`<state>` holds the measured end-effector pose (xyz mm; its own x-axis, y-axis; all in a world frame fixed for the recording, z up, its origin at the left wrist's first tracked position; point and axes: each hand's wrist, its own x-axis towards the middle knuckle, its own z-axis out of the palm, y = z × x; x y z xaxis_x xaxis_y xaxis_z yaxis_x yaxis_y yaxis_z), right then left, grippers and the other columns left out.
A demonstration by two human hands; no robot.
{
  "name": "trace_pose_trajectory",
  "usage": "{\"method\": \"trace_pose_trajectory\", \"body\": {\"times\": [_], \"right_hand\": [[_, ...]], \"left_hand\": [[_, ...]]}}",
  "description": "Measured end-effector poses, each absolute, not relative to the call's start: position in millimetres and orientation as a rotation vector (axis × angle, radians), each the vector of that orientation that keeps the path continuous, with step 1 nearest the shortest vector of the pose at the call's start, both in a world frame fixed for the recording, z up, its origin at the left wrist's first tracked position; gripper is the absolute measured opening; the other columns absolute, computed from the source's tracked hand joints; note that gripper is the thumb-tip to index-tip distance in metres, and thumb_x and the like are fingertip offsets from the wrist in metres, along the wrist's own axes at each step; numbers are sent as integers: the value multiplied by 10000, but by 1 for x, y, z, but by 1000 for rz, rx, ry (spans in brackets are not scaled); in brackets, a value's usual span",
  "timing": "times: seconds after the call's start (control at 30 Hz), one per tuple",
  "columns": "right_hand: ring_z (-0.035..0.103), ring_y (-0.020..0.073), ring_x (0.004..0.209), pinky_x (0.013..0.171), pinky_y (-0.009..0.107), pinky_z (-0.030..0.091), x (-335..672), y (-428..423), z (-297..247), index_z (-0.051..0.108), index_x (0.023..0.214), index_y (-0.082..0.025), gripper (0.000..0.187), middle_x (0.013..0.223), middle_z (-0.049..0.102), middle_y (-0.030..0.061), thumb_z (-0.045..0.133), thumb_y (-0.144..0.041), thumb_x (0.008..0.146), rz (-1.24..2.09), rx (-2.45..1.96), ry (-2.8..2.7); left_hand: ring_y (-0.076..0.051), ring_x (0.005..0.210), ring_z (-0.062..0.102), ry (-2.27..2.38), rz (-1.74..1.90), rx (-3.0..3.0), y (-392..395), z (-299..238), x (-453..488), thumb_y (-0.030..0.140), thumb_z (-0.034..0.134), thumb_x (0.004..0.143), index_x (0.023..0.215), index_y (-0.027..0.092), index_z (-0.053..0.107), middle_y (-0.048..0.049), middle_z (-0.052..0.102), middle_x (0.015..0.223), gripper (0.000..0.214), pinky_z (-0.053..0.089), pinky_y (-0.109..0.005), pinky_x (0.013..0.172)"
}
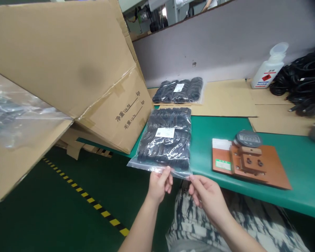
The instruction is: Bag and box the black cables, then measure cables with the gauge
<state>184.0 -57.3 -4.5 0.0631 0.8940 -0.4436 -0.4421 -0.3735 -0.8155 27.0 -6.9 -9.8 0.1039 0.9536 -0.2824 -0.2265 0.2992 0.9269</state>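
Note:
A clear plastic bag of black coiled cables (166, 140) with a white label lies on the green table (291, 157), its open end hanging over the near edge. My left hand (159, 183) pinches that open end at its middle. My right hand (206, 196) pinches the same edge at its right corner. Both hands are closed on the plastic. A second filled bag of black cables (180, 90) lies further back on a brown cardboard sheet (225, 98).
A big open cardboard box (68, 70) with a plastic liner leans at the left. A brown fixture with a digital gauge (248, 155) sits right of the bag. A white bottle (270, 68) and a heap of loose black cables (304, 84) are at the back right.

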Motion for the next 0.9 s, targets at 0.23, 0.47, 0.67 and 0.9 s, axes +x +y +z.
{"method": "trace_pose_trajectory", "body": {"times": [0.23, 0.47, 0.67, 0.9], "right_hand": [[391, 36, 305, 314, 139, 244, 185, -57, -2, 659, 708, -135, 557, 500, 583, -15, 755, -682, 665, 1546, -1256, -534], [356, 39, 302, 325, 152, 232, 184, -57, -6, 607, 617, -149, 537, 460, 561, -10, 713, -665, 723, 1548, -1266, -573], [363, 40, 300, 324, 152, 237, 184, -58, -5, 595, 609, -153, 546, 453, 546, -20, 704, -673, 735, 1543, -1264, -583], [389, 43, 306, 318, 150, 248, 184, -57, -3, 610, 624, -151, 544, 478, 564, -17, 727, -677, 701, 1542, -1261, -570]], "left_hand": [[-9, 270, 297, 1109, 1060, 838, -6, -7, 31, 504, 782, 738, 680, 126, 634, 68, 492, 413, 410, 314, -136, 270], [-10, 267, 305, 1118, 1059, 831, -8, -5, 33, 534, 764, 749, 701, 128, 646, 65, 507, 422, 425, 317, -136, 272], [-30, 238, 361, 1134, 1019, 847, -11, -9, 39, 570, 745, 756, 525, 119, 585, 28, 502, 374, 531, 318, -150, 259], [-30, 232, 333, 1120, 1050, 829, -10, -12, 45, 557, 768, 736, 677, 131, 633, 70, 486, 375, 451, 309, -145, 247]]}}
